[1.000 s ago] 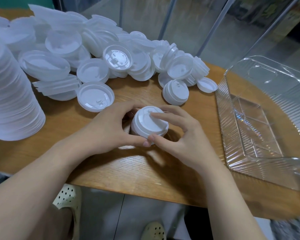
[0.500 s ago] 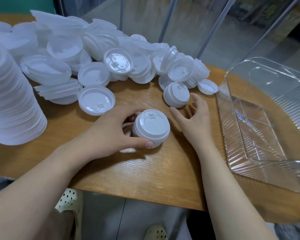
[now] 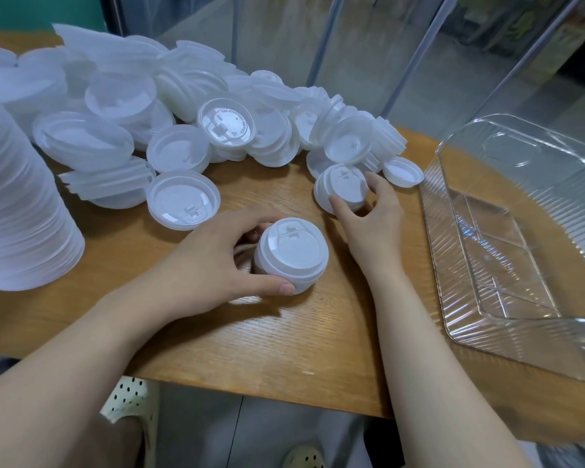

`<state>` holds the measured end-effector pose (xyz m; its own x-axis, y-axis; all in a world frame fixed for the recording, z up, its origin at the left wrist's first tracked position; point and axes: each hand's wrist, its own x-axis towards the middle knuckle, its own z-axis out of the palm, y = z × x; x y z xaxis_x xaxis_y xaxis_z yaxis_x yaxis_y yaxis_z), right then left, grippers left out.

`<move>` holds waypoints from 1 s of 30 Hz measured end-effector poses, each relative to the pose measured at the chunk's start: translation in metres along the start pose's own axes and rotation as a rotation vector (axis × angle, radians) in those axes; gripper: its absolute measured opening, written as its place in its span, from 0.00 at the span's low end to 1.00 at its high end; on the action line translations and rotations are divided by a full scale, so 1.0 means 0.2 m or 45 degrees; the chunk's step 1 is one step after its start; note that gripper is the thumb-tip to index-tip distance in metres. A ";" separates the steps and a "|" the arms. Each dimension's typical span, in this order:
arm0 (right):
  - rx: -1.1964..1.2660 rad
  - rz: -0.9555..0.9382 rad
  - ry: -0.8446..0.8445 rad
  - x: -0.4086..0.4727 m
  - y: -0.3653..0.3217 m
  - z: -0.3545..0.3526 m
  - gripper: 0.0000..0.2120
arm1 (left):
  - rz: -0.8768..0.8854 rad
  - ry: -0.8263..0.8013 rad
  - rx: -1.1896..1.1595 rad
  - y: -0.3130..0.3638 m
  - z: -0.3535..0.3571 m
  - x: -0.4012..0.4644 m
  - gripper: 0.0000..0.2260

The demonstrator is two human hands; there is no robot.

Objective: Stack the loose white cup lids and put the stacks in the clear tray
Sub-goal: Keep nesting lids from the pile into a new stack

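Cup lids point(image 3: 190, 123) lie heaped across the far side of the wooden table point(image 3: 237, 342), most of them loose. A short stack of lids point(image 3: 291, 255) stands upright near the table's middle; the left hand point(image 3: 210, 265) holds it, thumb curled against its front and fingers round its back. Just beyond it, the right hand point(image 3: 368, 217) grips a second small stack point(image 3: 341, 189) at the heap's near edge, thumb and fingers curled round its rim. A tall stack of lids point(image 3: 21, 204) stands at the left. The clear tray point(image 3: 487, 298) sits at the right, well apart from the heap.
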<state>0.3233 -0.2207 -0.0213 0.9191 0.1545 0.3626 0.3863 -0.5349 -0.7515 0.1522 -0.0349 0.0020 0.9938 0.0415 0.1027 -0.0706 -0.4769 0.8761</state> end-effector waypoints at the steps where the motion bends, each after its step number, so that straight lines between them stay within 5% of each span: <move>1: -0.002 -0.026 0.014 -0.01 0.00 -0.01 0.25 | 0.003 -0.001 -0.001 0.00 0.00 0.00 0.30; 13: 0.298 -0.223 -0.081 -0.23 -0.21 -0.21 0.23 | 0.000 -0.001 0.038 -0.03 -0.01 0.01 0.31; 30: 0.047 -0.377 -0.536 -0.38 -0.23 -0.22 0.30 | 0.000 0.015 0.099 -0.04 0.00 0.02 0.33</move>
<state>0.2321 -0.2432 0.0100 0.7185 0.6200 0.3151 0.6303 -0.3889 -0.6720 0.1574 -0.0319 -0.0040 0.9927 0.0518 0.1085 -0.0631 -0.5435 0.8370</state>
